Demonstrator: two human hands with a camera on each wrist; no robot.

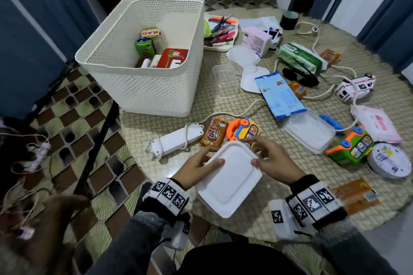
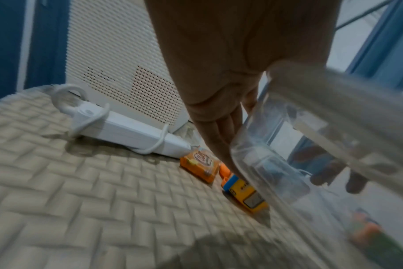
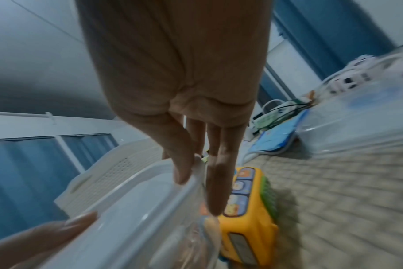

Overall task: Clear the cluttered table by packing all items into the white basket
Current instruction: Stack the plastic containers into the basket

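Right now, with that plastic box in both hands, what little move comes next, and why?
Probably lift the lidded clear container up and to the left, toward the white basket. The left hand and the right hand grip its two sides with the white lid on top, so it looks ready to carry. The basket's top is open, with room above the things inside.

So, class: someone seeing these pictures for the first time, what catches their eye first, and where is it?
First, the lidded clear container gripped by the left hand and right hand at the table's near edge. Next, the tall white basket at the far left, already holding a few packets. Lastly, bright toys scattered across the woven tabletop, notably the yellow toy phone just beyond the hands.
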